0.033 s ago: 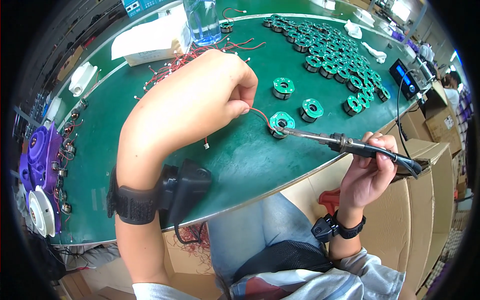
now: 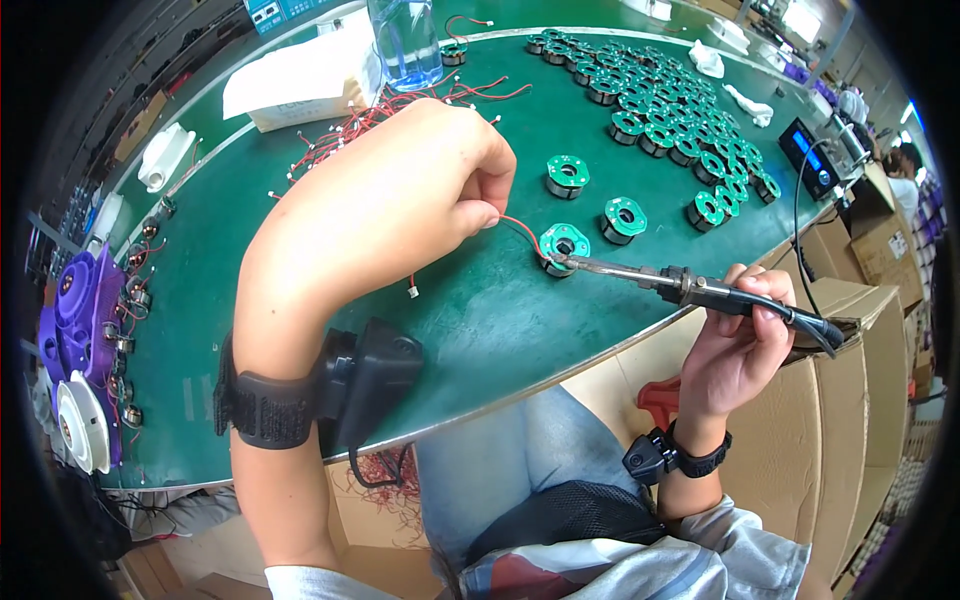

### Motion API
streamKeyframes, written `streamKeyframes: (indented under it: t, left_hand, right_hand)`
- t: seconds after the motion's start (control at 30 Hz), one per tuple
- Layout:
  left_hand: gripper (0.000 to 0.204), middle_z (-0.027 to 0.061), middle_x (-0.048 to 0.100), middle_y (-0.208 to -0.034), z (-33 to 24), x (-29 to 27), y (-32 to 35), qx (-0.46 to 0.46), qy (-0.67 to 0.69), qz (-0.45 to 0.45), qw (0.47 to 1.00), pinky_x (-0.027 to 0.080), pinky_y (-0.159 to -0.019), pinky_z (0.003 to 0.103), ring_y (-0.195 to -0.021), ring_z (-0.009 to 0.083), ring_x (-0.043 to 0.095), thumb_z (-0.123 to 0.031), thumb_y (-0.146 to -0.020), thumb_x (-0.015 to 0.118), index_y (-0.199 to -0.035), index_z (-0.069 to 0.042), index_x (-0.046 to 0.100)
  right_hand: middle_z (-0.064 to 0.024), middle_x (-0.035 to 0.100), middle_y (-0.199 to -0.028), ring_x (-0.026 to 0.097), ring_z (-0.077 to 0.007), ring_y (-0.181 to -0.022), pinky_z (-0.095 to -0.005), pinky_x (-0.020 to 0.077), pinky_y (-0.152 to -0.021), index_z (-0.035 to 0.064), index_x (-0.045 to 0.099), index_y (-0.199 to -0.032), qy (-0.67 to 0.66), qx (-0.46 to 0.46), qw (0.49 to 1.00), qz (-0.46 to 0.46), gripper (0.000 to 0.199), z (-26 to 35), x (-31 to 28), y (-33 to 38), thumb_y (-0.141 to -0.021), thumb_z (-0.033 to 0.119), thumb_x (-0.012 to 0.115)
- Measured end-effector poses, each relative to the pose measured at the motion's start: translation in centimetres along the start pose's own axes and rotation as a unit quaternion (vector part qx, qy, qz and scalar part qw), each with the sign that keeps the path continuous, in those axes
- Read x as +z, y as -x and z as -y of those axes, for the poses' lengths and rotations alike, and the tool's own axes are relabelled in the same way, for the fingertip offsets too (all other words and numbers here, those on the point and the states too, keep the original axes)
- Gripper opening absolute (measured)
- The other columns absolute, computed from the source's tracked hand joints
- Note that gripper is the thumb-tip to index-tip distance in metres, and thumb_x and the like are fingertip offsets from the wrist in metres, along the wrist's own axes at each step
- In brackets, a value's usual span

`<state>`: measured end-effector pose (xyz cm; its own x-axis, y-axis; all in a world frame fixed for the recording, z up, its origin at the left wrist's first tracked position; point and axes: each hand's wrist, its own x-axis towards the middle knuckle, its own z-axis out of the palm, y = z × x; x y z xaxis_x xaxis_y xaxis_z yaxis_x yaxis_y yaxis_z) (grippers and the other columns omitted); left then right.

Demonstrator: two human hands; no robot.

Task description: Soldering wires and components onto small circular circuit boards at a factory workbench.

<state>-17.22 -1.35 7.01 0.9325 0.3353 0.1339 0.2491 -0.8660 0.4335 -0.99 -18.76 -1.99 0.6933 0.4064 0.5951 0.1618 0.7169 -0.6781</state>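
Note:
My left hand (image 2: 420, 190) rests on the green table (image 2: 480, 320) and pinches a thin red wire (image 2: 520, 232). The wire curves down to a round green coil part (image 2: 565, 240). In my right hand (image 2: 740, 345), off the table's front edge, is a soldering iron (image 2: 700, 292). Its metal tip touches the near side of that coil part, where the wire ends. A black wrist-worn device (image 2: 365, 375) is strapped to my left forearm.
Two more green coil parts (image 2: 567, 176) (image 2: 624, 218) lie just behind. Several others crowd the back right (image 2: 680, 110). Loose red wires (image 2: 350, 125), a white box (image 2: 300, 85) and a clear bottle (image 2: 405, 40) stand at the back. Soldering station (image 2: 812, 158) right; purple parts (image 2: 75, 310) left; cardboard boxes (image 2: 830, 450) below.

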Motion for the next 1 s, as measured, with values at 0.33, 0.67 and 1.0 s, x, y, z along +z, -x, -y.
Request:
streamKeyframes:
  t: [0.33, 0.67, 1.0]
  left_hand:
    - [0.006, 0.0079, 0.052, -0.055, 0.04, 0.06, 0.1, 0.006, -0.001, -0.007, 1.0, 0.042, -0.05, 0.023, -0.052, 0.0108, 0.052, 0.002, -0.069, 0.057, -0.067, 0.005, 0.052]
    - [0.005, 0.0088, 0.052, -0.055, 0.14, 0.08, 0.18, 0.022, -0.01, -0.013, 1.0, 0.042, -0.049, 0.024, -0.052, 0.012, 0.053, 0.002, -0.068, 0.057, -0.067, 0.005, 0.053]
    - [0.003, 0.0097, 0.054, -0.057, -0.14, -0.09, 0.22, 0.019, -0.018, -0.002, 1.0, 0.043, -0.052, 0.025, -0.055, 0.0142, 0.054, 0.003, -0.067, 0.056, -0.068, 0.004, 0.054]
  right_hand:
    - [-0.0037, 0.04, -0.066, 0.033, -0.0082, -0.056, -0.0186, 0.0273, -0.051, -0.0015, 0.047, -0.08, 0.005, 0.004, 1.0, -0.005, 0.017, 0.04, 0.2, 0.08, -0.076, 0.015, 0.045]
    - [-0.007, 0.044, -0.071, 0.04, -0.0102, -0.062, -0.0151, 0.0338, -0.05, -0.0023, 0.046, -0.078, 0.011, -0.008, 0.998, -0.064, 0.017, 0.2, 0.35, 0.0, -0.073, 0.014, 0.046]
    - [-0.0044, 0.041, -0.068, 0.033, -0.0081, -0.056, -0.0186, 0.029, -0.052, -0.0017, 0.047, -0.082, 0.012, -0.005, 1.0, -0.001, 0.018, 0.0, 0.07, 0.07, -0.077, 0.015, 0.044]
